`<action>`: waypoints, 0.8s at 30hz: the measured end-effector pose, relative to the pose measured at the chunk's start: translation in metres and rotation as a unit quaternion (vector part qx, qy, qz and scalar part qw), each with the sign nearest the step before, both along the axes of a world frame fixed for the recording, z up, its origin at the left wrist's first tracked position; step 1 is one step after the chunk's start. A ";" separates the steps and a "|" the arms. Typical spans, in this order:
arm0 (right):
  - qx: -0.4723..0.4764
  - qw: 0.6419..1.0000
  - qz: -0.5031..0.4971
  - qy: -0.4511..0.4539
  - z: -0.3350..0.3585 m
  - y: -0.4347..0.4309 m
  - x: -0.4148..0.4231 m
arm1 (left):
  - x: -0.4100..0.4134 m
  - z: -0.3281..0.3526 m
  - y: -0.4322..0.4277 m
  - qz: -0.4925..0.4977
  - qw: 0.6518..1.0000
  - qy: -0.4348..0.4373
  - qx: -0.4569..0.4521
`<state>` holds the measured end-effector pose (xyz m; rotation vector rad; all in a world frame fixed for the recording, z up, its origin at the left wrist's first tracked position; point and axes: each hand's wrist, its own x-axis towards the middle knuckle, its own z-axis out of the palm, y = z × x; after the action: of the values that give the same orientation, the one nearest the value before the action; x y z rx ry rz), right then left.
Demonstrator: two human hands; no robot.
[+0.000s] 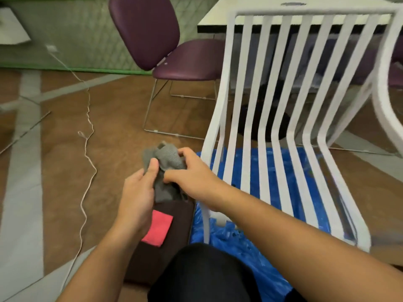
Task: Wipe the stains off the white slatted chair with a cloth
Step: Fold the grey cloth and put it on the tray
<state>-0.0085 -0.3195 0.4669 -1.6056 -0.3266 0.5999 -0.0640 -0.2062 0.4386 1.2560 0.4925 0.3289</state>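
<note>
Both hands hold the grey cloth (166, 168) bunched — left hand (137, 192) gripping below, right hand (192, 171) pinching above — probably refolding it; the white slatted chair (283, 127) waits just right of them.

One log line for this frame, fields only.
left hand: grips grey cloth | right hand: pinches grey cloth | grey cloth: bunched, beside white slatted chair, not touching

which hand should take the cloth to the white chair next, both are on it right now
Right. The right hand pinches the grey cloth on the side nearest the white slatted chair, its forearm beside the seat slats. The left hand grips the cloth on the far side.
</note>
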 end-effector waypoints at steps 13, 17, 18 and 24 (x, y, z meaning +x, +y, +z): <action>-0.137 0.959 0.040 0.243 -0.209 0.098 0.012 | -0.028 -0.210 0.090 0.058 0.975 0.205 -0.062; -0.249 0.950 0.017 0.188 -0.261 0.099 0.013 | -0.027 -0.267 0.091 0.087 0.963 0.226 -0.118; -0.273 0.945 0.008 0.178 -0.275 0.101 0.013 | -0.027 -0.279 0.090 0.099 0.958 0.232 -0.140; -0.359 0.923 0.013 0.140 -0.350 0.110 0.007 | -0.036 -0.327 0.096 0.094 0.919 0.318 -0.214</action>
<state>-0.0011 -0.2093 0.1166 -2.1743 0.1115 1.0356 -0.0998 -0.1099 0.1112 0.8629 1.1826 -0.0475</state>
